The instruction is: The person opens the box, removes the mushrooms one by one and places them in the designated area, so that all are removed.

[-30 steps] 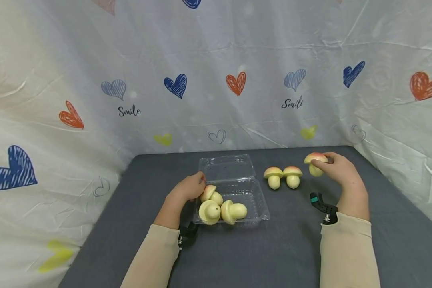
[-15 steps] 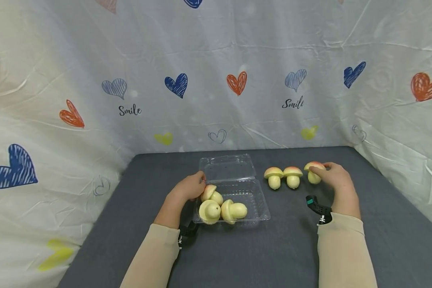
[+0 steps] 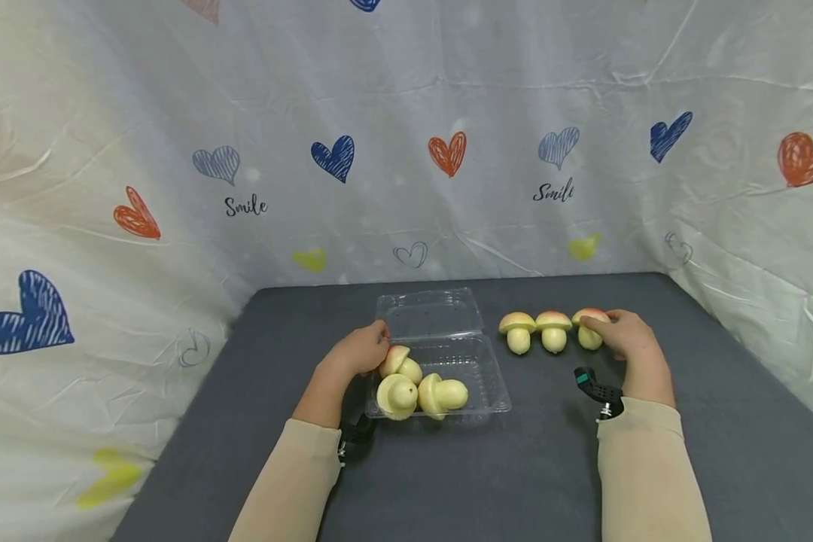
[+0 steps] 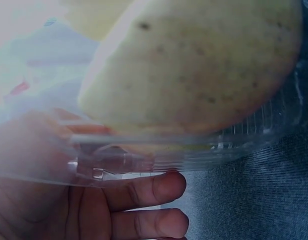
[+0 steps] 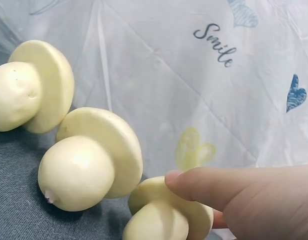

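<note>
A clear plastic clamshell box (image 3: 484,376) lies with its lid (image 3: 430,312) folded back. My left hand (image 3: 357,352) grips its left wall; in the left wrist view, fingers (image 4: 154,192) curl outside the plastic, below a blurred mushroom cap (image 4: 194,75). Inside are three toy mushrooms, one stem-up (image 3: 398,395), one on its side (image 3: 450,394) and one near my fingers (image 3: 409,369). At the right, my right hand (image 3: 635,340) pinches a mushroom (image 3: 589,339) by its red-tinged cap. That mushroom stands at the end of a row with two others (image 3: 518,340) (image 3: 553,339).
The dark grey cloth-covered table (image 3: 515,482) has its back edge against a white curtain (image 3: 393,90) printed with hearts and "Smile". A black camera mount (image 3: 599,391) sits on the right wrist, another (image 3: 357,433) on the left.
My right hand has lowered its mushroom and moved it left, so it now stands close beside the other two. The left hand and the box have stayed in place.
</note>
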Available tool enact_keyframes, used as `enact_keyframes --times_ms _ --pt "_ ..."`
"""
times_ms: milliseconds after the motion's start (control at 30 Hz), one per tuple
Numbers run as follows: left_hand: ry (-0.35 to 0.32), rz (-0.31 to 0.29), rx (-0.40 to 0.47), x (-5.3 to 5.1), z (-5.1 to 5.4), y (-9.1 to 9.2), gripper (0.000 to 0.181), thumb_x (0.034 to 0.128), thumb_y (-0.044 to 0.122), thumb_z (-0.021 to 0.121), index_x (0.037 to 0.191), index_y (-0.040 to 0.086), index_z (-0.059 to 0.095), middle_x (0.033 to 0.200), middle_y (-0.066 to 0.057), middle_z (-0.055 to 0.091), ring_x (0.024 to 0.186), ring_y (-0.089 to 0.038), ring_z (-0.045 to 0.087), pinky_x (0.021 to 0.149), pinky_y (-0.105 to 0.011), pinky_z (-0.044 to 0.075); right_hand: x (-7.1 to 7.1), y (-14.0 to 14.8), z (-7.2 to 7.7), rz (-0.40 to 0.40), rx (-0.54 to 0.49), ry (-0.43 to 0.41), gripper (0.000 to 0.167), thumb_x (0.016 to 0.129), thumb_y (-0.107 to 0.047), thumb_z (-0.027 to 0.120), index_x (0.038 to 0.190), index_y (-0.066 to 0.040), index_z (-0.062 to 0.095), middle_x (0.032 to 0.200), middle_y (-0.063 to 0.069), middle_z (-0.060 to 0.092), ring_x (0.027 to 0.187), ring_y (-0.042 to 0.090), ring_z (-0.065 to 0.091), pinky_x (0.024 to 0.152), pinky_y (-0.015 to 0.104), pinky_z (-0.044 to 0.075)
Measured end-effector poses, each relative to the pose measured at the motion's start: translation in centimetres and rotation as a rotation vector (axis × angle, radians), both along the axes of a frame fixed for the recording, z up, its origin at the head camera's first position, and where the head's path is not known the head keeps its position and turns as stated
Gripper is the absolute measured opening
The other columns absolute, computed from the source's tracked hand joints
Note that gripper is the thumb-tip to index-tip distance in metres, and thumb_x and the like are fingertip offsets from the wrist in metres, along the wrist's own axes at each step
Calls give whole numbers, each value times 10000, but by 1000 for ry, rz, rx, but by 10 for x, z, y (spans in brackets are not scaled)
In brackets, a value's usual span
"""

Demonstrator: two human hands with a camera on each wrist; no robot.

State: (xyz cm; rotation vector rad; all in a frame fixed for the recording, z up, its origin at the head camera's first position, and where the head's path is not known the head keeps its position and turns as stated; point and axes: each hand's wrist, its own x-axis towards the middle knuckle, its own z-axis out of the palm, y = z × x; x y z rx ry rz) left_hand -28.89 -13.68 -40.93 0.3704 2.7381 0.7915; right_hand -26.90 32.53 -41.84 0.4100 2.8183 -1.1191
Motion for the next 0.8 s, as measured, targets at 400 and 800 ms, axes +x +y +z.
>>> enact_keyframes --times_ms 400,800 --pt "-6 -4 4 -1 3 2 250 1110 222 368 1226 76 534 824 -113 614 609 -244 559 556 -371 448 0 3 2 54 -88 -62 929 1052 -575 408 1566 133 99 1549 431 182 1372 576 326 936 562 515" --pt "-10 6 8 0 0 0 226 1111 221 361 1187 94 532 820 -116 611 606 -250 548 553 -371 439 8 -2 25 6 -14 -60 1038 1008 -679 401 1582 103 29 1557 450 106 1219 601 489 890 597 512"
